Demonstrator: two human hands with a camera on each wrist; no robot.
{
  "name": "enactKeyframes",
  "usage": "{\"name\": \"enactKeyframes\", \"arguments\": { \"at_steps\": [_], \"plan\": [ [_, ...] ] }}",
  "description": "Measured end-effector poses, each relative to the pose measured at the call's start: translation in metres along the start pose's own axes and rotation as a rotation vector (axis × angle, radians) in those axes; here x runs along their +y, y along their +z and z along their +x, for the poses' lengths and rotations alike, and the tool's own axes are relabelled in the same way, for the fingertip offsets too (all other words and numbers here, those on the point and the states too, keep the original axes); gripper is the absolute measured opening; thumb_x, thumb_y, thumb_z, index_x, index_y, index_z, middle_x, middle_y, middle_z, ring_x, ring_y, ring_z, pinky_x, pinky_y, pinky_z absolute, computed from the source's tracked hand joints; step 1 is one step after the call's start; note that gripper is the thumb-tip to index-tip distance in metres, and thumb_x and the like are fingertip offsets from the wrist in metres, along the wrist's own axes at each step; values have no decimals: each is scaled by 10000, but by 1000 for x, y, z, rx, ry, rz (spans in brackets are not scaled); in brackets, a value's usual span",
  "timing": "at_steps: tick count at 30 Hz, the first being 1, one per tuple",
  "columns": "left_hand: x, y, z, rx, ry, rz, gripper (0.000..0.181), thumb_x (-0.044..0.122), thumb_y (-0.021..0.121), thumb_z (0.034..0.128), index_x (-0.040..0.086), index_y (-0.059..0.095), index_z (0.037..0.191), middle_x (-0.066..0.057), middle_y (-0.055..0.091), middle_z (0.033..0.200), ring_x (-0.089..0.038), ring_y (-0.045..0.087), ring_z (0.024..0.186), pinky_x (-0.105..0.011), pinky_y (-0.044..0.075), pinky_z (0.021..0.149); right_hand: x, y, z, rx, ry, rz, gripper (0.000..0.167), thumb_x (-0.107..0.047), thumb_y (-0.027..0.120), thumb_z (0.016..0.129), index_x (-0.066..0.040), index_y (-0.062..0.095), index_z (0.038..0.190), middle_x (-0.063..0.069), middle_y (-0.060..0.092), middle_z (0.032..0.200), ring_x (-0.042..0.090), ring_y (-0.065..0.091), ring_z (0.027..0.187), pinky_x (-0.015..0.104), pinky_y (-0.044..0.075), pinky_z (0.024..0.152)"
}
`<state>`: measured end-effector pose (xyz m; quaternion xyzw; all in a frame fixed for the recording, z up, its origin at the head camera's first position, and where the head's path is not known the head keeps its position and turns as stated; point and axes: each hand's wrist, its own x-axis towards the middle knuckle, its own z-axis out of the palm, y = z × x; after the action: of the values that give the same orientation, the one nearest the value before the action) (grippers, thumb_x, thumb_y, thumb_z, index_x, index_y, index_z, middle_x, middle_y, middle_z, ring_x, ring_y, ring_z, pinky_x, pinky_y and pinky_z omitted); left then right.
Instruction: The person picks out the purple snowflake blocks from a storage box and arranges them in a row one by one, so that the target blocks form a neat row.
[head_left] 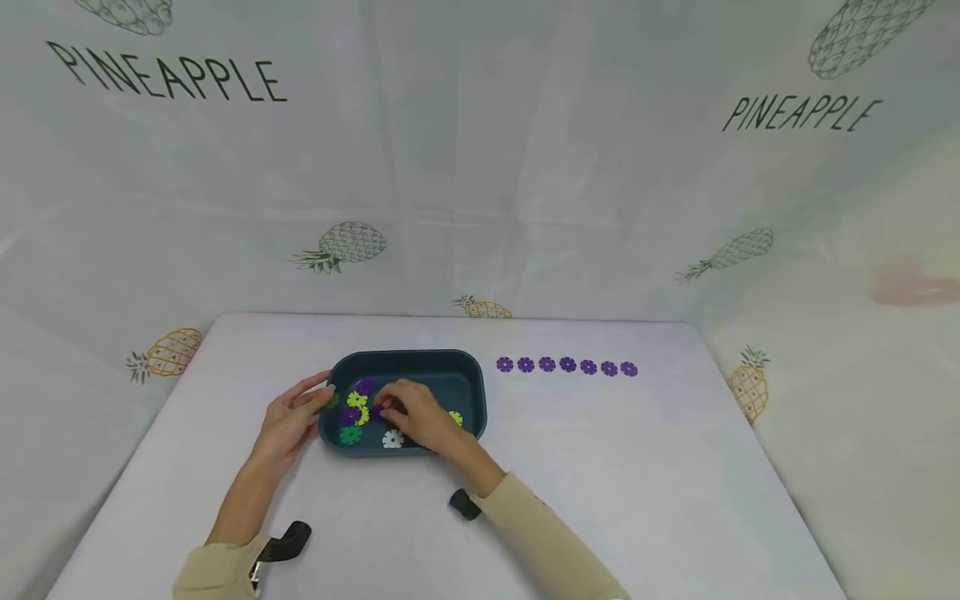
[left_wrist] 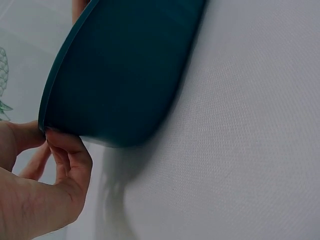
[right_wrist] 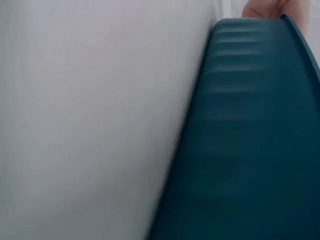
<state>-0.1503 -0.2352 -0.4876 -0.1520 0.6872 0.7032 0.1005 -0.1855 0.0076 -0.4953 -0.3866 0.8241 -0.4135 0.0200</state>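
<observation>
A dark teal tray [head_left: 450, 383] holds several flower-shaped pieces: purple, yellow, green and one white piece [head_left: 393, 438]. My left hand [head_left: 288, 423] pinches the tray's left rim between thumb and fingers; the left wrist view shows this hand [left_wrist: 50, 175] at the edge of the tray [left_wrist: 120, 75]. Inside the tray, my right hand [head_left: 420, 412] has its fingers curled at a purple piece [head_left: 377, 412], partly hidden by the fingertips. The right wrist view shows the outer side of the tray [right_wrist: 240, 140] and part of the left hand [right_wrist: 275, 8], with the right hand out of sight.
Several purple flower pieces [head_left: 567, 365] lie in a row on the white table [head_left: 600, 467], right of the tray. A white cloth [head_left: 480, 167] printed with pineapples hangs behind the table. Black devices [head_left: 288, 542] are at both wrists.
</observation>
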Motion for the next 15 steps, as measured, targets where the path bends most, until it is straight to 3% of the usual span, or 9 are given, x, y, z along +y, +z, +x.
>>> {"name": "enactKeyframes", "arguments": {
  "at_steps": [15],
  "plan": [
    [1, 4, -1, 24, 14, 63, 641, 392, 666, 1008, 145, 447, 1557, 81, 643, 1183, -52, 602, 1006, -191, 506, 758, 0, -20, -12, 318, 66, 105, 152, -5, 688, 974, 9, 706, 1124, 113, 669, 1032, 204, 656, 950, 208, 560, 825]
  ]
}}
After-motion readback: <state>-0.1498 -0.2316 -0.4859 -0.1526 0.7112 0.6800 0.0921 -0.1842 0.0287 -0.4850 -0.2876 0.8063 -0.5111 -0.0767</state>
